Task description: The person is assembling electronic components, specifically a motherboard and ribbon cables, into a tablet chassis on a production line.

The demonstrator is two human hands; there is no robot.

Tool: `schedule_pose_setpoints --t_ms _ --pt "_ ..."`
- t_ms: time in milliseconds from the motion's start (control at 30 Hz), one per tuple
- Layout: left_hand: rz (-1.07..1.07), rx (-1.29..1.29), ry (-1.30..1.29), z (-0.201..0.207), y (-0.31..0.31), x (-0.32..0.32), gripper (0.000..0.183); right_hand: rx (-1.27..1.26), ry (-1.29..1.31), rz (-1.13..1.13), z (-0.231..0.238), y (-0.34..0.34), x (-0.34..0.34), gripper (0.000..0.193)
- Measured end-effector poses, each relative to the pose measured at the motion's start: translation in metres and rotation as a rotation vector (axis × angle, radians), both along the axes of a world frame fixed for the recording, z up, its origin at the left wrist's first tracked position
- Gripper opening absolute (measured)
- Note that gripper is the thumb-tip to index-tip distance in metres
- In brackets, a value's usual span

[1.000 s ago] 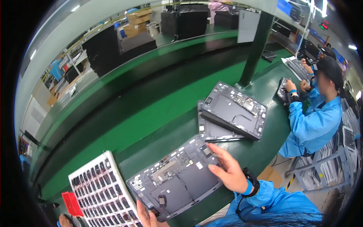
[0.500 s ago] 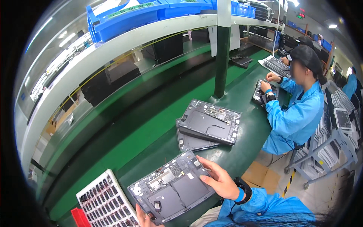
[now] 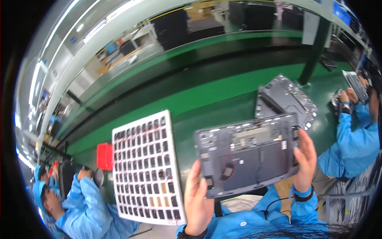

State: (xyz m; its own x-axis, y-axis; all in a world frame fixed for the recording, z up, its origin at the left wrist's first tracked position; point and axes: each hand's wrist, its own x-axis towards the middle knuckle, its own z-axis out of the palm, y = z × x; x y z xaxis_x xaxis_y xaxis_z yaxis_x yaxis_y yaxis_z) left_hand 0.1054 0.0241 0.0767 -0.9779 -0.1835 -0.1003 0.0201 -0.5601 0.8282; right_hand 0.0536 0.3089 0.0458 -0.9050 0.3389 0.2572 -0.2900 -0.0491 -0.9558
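Computer shell (image 3: 247, 164), squarer in the frame than a moment earlier, its inside kept in plain view, sat right of lower centre, left hand (image 3: 200, 205) and right hand (image 3: 305, 162) gripping opposite ends with their fingers.

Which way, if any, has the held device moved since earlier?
Yes: the held device has shifted up toward the stacked devices in view, now overlapping more of them.

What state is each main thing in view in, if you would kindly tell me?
Held casing: open, inside exposed
Left hand: gripping the casing's left end
Right hand: gripping its right end
White tray: mostly filled with small black parts
Upper stacked casing: open, inside facing up
Red bin: contents unclear
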Motion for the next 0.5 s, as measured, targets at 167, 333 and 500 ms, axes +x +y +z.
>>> schedule_pose_setpoints --t_ms 167,333,500 --pt "-0.04 0.02 -0.002 0.009 -0.001 0.004 0.058 -0.073 0.031 0.04 0.002 0.003 0.002 0.064" --pt "-0.029 0.02 -0.031 0.005 -0.003 0.006 0.058 0.002 -0.007 0.004 0.004 0.0 0.005 0.064" --pt "-0.023 0.033 -0.082 0.006 -0.004 0.004 0.06 -0.052 -0.026 0.004 0.003 -0.005 0.004 0.063"
